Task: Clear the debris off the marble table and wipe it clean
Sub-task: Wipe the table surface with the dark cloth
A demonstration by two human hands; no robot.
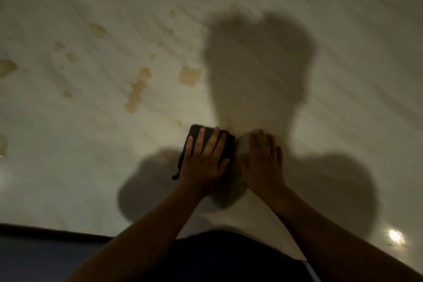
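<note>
- Two hands lie side by side on the marble table [343, 52], near the person and a little right of the middle of the view.
- The left hand [203, 160] presses flat on a black cloth [194, 131], its fingers straight and spread over the fabric rather than curled round it.
- The cloth lies folded on the tabletop; its far left corner and right edge show past the fingers, and a loose end sticks out near the wrist.
- The right hand [263, 162] rests just beside the left, its fingers stretched over a pale piece [243, 144] of cloth or paper; blur hides which it is.
- Only the left part of that pale piece shows, almost touching the black cloth.
- Several brownish stains [190, 75] spot the marble to the left of and beyond the hands, with more at the far left edge of the view.
- A broad shadow [258, 64] of the person falls across the table beyond the hands.
- Bright light reflections [393, 234] glint on the polished surface at the near right.
- The table's dark edge [45, 228] runs along the near left, with dark clothing [229, 254] between the forearms.
</note>
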